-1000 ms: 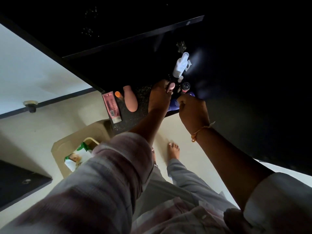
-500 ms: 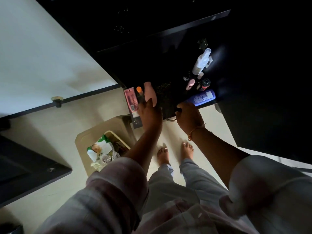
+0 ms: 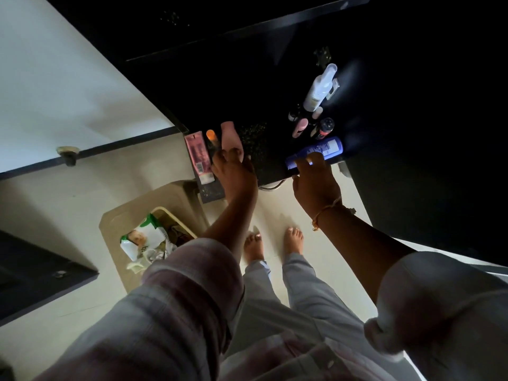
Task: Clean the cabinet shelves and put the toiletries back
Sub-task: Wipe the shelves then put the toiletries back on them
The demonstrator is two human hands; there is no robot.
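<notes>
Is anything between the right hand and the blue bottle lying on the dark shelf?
Nothing visible. The right hand already has its fingertips on the near end of the blue bottle, which lies on its side at the front edge of the shelf. The small bottles behind it are not in the way.

Dark speckled shelf (image 3: 248, 133), front edge toward the person. Blue bottle (image 3: 316, 152) taken as landmark, lying on its side at the front edge. Beyond it: black-and-red bottle (image 3: 323, 128), small pink bottle (image 3: 300, 127), tall white spray bottle (image 3: 320, 88) farthest back. Well to its left: peach bottle (image 3: 231, 138), orange-capped item (image 3: 211, 135), pink tube (image 3: 198, 156) lying flat.
</notes>
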